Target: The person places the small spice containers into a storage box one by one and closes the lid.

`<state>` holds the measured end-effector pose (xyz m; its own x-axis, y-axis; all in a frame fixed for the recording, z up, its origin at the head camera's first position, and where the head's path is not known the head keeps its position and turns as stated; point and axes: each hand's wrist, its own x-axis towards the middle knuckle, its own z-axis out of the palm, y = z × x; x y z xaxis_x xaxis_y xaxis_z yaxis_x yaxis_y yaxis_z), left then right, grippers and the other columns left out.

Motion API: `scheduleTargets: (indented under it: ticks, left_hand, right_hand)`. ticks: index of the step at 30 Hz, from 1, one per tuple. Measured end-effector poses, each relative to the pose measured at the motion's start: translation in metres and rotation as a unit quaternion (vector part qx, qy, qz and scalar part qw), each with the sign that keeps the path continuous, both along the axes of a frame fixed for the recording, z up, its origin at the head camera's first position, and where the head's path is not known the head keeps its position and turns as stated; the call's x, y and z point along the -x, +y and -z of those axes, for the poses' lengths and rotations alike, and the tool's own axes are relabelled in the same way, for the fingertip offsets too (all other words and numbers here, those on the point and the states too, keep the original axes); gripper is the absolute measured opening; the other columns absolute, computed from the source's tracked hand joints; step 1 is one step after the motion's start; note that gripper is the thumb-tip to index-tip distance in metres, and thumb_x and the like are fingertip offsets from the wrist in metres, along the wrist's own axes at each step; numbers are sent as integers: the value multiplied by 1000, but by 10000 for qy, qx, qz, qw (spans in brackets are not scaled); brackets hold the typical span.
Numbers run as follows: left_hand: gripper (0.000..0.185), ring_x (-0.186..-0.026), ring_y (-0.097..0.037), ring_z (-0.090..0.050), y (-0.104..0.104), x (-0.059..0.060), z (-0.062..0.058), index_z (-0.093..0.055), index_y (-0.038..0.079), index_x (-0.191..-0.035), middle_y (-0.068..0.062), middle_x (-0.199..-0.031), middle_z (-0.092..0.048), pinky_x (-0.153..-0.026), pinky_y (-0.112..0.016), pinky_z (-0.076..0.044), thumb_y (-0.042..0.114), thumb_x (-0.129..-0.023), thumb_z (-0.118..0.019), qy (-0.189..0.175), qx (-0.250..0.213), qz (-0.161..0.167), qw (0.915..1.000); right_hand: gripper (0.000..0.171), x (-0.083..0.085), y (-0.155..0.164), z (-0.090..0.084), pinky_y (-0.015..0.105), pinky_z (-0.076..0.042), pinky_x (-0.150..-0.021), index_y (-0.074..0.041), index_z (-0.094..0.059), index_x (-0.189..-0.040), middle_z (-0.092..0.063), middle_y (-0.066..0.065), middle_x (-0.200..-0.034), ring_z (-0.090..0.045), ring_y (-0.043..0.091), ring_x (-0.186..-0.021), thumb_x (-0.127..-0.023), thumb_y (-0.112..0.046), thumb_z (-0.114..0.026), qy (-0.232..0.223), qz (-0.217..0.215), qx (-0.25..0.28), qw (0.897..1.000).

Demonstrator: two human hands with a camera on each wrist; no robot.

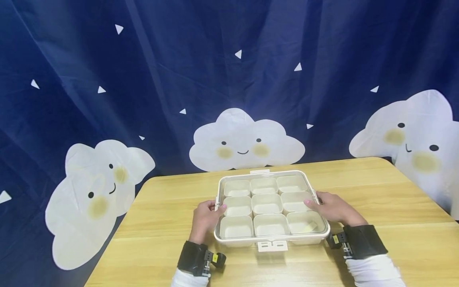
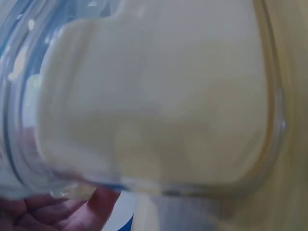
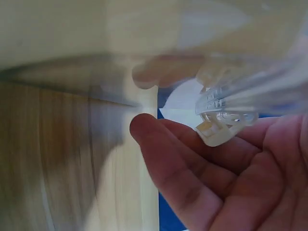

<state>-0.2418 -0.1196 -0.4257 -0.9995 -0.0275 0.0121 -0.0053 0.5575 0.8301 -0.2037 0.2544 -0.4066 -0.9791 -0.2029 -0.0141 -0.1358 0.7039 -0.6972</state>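
A clear-sided storage box (image 1: 234,240) with a cream-rimmed lid is held between both hands, close over the table. Inside, several cream cups (image 1: 267,203) sit in rows, and a pale yellowish patch shows in the near right one. My left hand (image 1: 207,219) grips the left side, its thumb over the lid's edge. On the opposite side my right hand (image 1: 337,209) holds the box, thumb on top. A cream latch (image 1: 272,246) juts out at the front. The right wrist view shows curled fingers (image 3: 178,187) beside a side latch (image 3: 219,134). The box's wall (image 2: 159,96) fills most of the left wrist view.
The wooden table (image 1: 161,223) extends to both sides of the box. Behind its far edge hangs a dark blue curtain (image 1: 215,79) printed with smiling clouds and small white triangles. Black straps with small cameras (image 1: 216,259) circle both wrists.
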Motion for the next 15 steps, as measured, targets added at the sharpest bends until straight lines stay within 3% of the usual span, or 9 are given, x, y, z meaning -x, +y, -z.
scheduleTargets:
  ticks: [4, 11, 13, 15]
  left_hand:
    - [43, -87, -30, -68, 1, -1, 0, -61, -9, -117, -21, -102, -70, -74, -41, -55, 25, -90, -68, -136, -150, 78, 9998]
    - [44, -82, -29, -68, 1, -2, 2, -59, -10, -116, -22, -100, -70, -69, -39, -56, 23, -89, -70, -180, -632, 26, 9978]
    - [46, -85, -29, -68, -1, -2, 3, -57, -11, -118, -23, -103, -69, -71, -40, -56, 24, -90, -69, -238, -738, 46, 9970]
    - [49, -86, -29, -67, -4, -1, 6, -55, -11, -121, -23, -106, -67, -72, -40, -56, 25, -90, -69, -355, -889, 55, 9954]
  right_hand:
    - [59, -1, 1, 0, 58, -45, -89, 10, -47, -135, -60, 29, -121, -58, 43, -110, -99, -37, -52, -125, 46, 104, 9999]
    - [54, 2, 7, 7, 55, -46, -90, 12, -47, -134, -60, 27, -122, -57, 41, -111, -101, -32, -50, -121, -97, 450, 9989]
    - [52, 4, 12, 14, 54, -48, -88, 14, -47, -133, -60, 28, -118, -59, 40, -108, -102, -29, -47, -146, -104, 742, 9971]
    - [45, 7, 17, 23, 48, -50, -85, 13, -51, -126, -62, 25, -109, -61, 33, -100, -104, -25, -45, -391, 10, 1381, 9897]
